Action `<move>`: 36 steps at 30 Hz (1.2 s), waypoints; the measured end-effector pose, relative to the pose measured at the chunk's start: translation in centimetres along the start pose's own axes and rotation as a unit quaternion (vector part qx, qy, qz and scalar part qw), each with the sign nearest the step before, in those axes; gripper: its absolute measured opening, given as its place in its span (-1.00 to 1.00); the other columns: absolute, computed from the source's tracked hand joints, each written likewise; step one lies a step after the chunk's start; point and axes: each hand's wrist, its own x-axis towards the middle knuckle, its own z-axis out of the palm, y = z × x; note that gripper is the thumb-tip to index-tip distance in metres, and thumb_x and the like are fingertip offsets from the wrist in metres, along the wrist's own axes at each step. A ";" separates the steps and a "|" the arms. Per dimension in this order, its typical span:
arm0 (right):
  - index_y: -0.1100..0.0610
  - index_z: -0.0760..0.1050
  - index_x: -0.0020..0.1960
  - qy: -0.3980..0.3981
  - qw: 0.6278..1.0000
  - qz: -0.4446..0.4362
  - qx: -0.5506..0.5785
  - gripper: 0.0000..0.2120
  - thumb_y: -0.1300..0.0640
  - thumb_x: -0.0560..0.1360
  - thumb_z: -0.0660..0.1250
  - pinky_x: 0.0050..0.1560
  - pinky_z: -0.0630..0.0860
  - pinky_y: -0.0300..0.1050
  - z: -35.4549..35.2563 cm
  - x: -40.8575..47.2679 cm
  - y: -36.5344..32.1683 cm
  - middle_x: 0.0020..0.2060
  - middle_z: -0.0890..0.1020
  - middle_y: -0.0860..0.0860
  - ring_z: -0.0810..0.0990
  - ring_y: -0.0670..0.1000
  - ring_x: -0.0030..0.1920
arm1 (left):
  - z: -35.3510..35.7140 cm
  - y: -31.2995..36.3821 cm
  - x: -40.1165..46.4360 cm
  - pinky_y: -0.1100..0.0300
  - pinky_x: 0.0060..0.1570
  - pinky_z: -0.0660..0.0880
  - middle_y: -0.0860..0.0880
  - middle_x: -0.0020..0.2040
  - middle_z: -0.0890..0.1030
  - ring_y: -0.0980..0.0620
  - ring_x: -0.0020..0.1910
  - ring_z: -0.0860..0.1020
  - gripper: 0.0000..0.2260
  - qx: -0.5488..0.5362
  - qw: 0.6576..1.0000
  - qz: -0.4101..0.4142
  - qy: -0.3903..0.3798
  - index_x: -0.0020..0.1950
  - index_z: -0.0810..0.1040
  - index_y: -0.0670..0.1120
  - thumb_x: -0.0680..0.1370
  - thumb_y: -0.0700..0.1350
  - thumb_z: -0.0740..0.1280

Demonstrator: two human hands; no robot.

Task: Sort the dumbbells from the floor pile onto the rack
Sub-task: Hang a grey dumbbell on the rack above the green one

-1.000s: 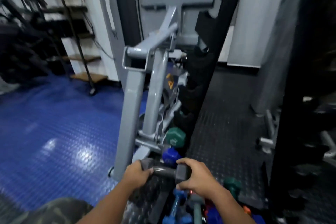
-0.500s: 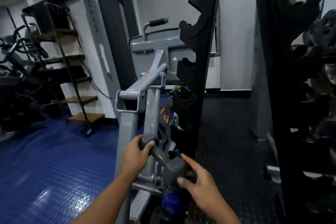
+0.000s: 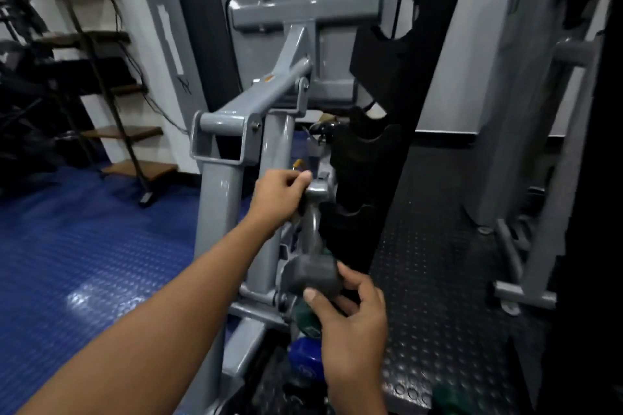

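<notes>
Both hands carry 1 grey dumbbell (image 3: pixel 312 239), held nearly on end just left of the black rack upright (image 3: pixel 387 145). The left hand (image 3: pixel 278 200) has its fingers curled over the upper head, at about 11 o'clock from the bar. The right hand (image 3: pixel 350 310) cups the lower head from below at about 5 o'clock, thumb pressed on the near face and fingers wrapped behind it. Neither hand is on the bar, which shows bare between the 2 heads.

By its look the dumbbell is metal throughout, rigid and heavy for its bulk; that is a judgement, since nothing here shows weight directly. The heads look matte and flat-faced, which should give a fair hold, while the smoother bar looks more likely to slip or roll. Supporting a head from underneath, as the right hand does, bears the load well. I judge the bar must turn level before it can settle into a cradle, so the ends are the sensible places to hold, leaving the bar free to seat.

The rack's scalloped cradles (image 3: pixel 357 216) lie at 3 o'clock from the bar, just beside it. A grey machine frame (image 3: pixel 219 199) stands at 9 o'clock. On the floor at 6 o'clock a green dumbbell (image 3: pixel 305 320) and a blue dumbbell (image 3: pixel 308 359) wait. Blue floor matting (image 3: pixel 84 263) spreads left, black studded matting (image 3: pixel 438 280) right.
</notes>
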 end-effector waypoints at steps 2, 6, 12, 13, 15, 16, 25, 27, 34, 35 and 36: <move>-0.29 0.59 0.08 0.024 1.000 -0.009 -0.006 -0.51 0.22 0.40 0.65 0.07 0.68 -0.12 0.2 0.3 0.0 0.11 0.48 -0.29 0.67 -0.11 0.05 | 1.0 0.3 1.2 0.12 -0.29 0.40 0.02 -0.48 0.50 0.12 -0.22 0.65 -0.55 0.014 1.000 -0.001 -0.012 -0.22 0.62 -0.24 0.66 0.10 0.32; -0.30 0.63 0.17 0.029 0.998 -0.032 -0.044 -0.56 0.07 0.41 0.65 0.00 0.67 -0.15 -0.1 1.2 -0.5 0.01 0.47 -0.40 0.69 -0.06 -0.03 | 2.8 -0.8 2.4 0.05 -0.32 0.25 0.02 -0.53 0.28 -0.03 -0.38 0.50 -0.48 0.032 0.998 -0.025 -0.055 -0.43 0.36 -0.14 0.66 0.06 0.36; -0.18 0.61 0.14 0.096 0.995 -0.022 0.011 -0.60 -0.07 0.36 0.63 -0.01 0.71 0.00 0.6 0.3 0.7 0.06 0.68 0.02 0.76 0.02 -0.04 | 5.2 0.2 4.0 0.10 -0.24 0.31 -0.03 -0.44 0.33 0.06 -0.43 0.30 -0.53 0.014 0.988 0.065 -0.136 -0.45 0.32 -0.13 0.63 -0.09 0.34; -0.13 0.59 0.16 0.105 0.994 -0.020 0.023 -0.59 -0.08 0.36 0.61 -0.03 0.71 -0.01 0.7 0.1 0.8 0.03 0.68 0.06 0.76 0.04 -0.07 | 5.4 -0.2 4.4 0.09 -0.21 0.34 -0.04 -0.42 0.37 0.06 -0.39 0.34 -0.54 -0.008 0.985 0.062 -0.163 -0.46 0.37 -0.11 0.64 -0.12 0.34; -0.06 0.57 0.17 0.106 0.993 -0.021 0.048 -0.62 0.03 0.41 0.60 -0.09 0.70 -0.08 0.6 0.1 0.9 0.01 0.67 0.07 0.77 0.04 -0.10 | 5.3 -0.7 4.0 0.06 -0.16 0.44 -0.11 -0.30 0.50 0.01 -0.24 0.46 -0.66 -0.068 0.973 0.039 -0.215 -0.32 0.64 -0.10 0.66 -0.08 0.37; -0.05 0.56 0.17 0.099 0.993 -0.026 0.054 -0.64 0.07 0.43 0.59 -0.09 0.70 -0.08 0.6 0.1 0.9 0.01 0.66 0.07 0.77 0.05 -0.11 | 5.2 -1.3 3.8 0.05 -0.12 0.49 -0.10 -0.23 0.56 0.00 -0.19 0.51 -0.73 -0.094 0.968 0.036 -0.229 -0.17 0.73 -0.13 0.66 -0.07 0.37; -0.16 0.44 0.37 0.016 0.981 -0.090 -0.169 -0.57 -0.04 0.56 0.50 0.02 0.66 -0.19 -2.2 0.8 -0.1 0.24 0.48 -0.23 0.66 -0.12 0.08 | 4.0 -2.9 -1.9 -0.21 0.13 0.60 -0.02 0.06 0.75 -0.16 0.13 0.68 -0.76 -0.082 0.972 0.013 -0.221 0.20 0.66 0.25 0.67 0.14 0.21; -0.14 0.42 0.41 -0.009 0.966 -0.101 -0.237 -0.58 -0.06 0.60 0.44 0.09 0.61 -0.24 -2.8 0.4 -1.1 0.24 0.43 -0.23 0.59 -0.17 0.13 | 2.6 -2.0 -3.3 -0.22 0.18 0.59 -0.08 0.05 0.73 -0.15 0.14 0.65 -0.73 -0.067 0.975 0.009 -0.211 0.17 0.68 0.12 0.69 0.12 0.21; -0.04 0.31 0.54 -0.105 0.885 -0.122 -0.437 -0.47 -0.04 0.63 0.38 0.28 0.48 -0.09 -5.0 -0.2 -4.5 0.39 0.38 -0.08 0.50 0.00 0.30 | -1.6 0.0 -10.9 0.26 0.20 0.45 0.01 0.32 0.65 0.05 0.31 0.59 -0.64 0.014 0.987 0.033 -0.159 0.51 0.50 0.01 0.72 0.02 0.25; -0.04 0.30 0.55 -0.124 0.875 -0.128 -0.450 -0.46 -0.06 0.63 0.37 0.29 0.50 -0.05 -5.5 -0.3 -5.0 0.40 0.37 -0.08 0.50 0.02 0.31 | -2.1 0.2 -12.1 0.29 0.19 0.43 0.01 0.33 0.64 0.05 0.30 0.58 -0.61 0.020 0.988 0.035 -0.151 0.54 0.47 0.02 0.71 0.03 0.26; -0.05 0.29 0.54 -0.138 0.867 -0.133 -0.460 -0.46 -0.07 0.63 0.37 0.30 0.51 -0.03 -6.1 -0.5 -5.4 0.40 0.37 -0.08 0.50 0.03 0.32 | -2.4 0.4 -13.2 0.30 0.18 0.43 0.01 0.29 0.64 0.07 0.24 0.59 -0.58 0.031 0.987 0.037 -0.151 0.57 0.42 0.05 0.70 0.04 0.28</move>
